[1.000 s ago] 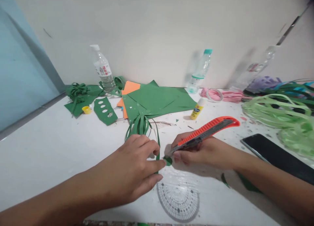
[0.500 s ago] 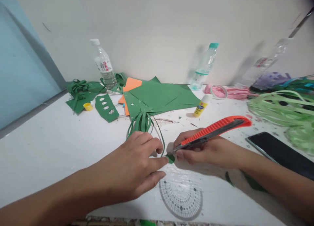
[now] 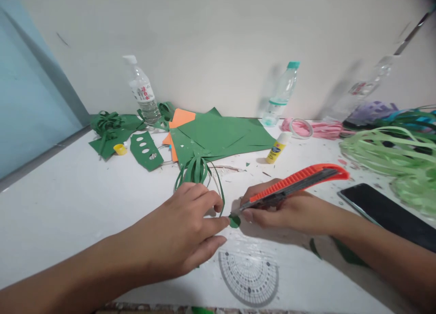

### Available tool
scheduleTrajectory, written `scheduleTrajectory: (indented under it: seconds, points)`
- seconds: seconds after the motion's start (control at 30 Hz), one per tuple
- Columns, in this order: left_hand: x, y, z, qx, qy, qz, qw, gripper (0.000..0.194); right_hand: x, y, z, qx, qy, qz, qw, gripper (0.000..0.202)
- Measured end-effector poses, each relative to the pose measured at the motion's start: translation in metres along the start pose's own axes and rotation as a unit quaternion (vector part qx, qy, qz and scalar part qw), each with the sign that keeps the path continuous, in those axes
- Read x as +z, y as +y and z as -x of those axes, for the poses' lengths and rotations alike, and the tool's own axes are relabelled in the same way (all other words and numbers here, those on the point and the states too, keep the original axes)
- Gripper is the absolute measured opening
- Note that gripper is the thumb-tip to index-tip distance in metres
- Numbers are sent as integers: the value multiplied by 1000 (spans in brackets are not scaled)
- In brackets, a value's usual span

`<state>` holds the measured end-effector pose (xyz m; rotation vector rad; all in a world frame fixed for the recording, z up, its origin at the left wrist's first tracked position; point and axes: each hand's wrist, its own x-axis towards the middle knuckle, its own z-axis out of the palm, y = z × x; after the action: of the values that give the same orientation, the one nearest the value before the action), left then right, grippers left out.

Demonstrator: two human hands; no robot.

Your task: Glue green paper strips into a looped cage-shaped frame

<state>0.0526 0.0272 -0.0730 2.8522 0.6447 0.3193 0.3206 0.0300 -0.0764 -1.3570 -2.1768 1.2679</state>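
Observation:
A small piece of green paper [image 3: 234, 221] lies on the white table. My left hand [image 3: 194, 225] rests palm down with its fingers spread, one fingertip pressing the paper's left edge. My right hand [image 3: 272, 211] is closed around a box cutter [image 3: 296, 185] with an orange-red handle. The cutter slants down to the left, its blade tip at the upper edge of the green piece. Just below the hands lies a clear protractor [image 3: 250, 277]. Looped green paper strips [image 3: 195, 169] sit beyond my left hand.
Green paper sheets [image 3: 221, 134] and an orange sheet [image 3: 182, 118] lie at the back. A glue stick [image 3: 276, 149] stands behind my right hand. Bottles [image 3: 145, 96] lean along the wall. A phone [image 3: 384, 209] and light-green strips [image 3: 391, 150] are at the right.
The view has shifted slightly, so most things sit a little further left. Both hands keep almost the same pose, with the blade still at the green piece's edge.

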Motion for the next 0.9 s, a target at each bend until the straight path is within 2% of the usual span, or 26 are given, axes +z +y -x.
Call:
scheduleTrajectory:
  seconds: [0.33, 0.67, 0.9]
  points:
    - [1, -1, 0, 3, -5, 2, 1000, 27, 0, 3, -1, 6, -5, -12, 1000, 20]
    - [2, 0, 0, -6, 2, -7, 1000, 24, 2, 0, 0, 5, 6, 34, 999, 17]
    - [0, 0, -1, -5, -2, 1, 1000, 24, 2, 2, 0, -6, 4, 4, 1000, 13]
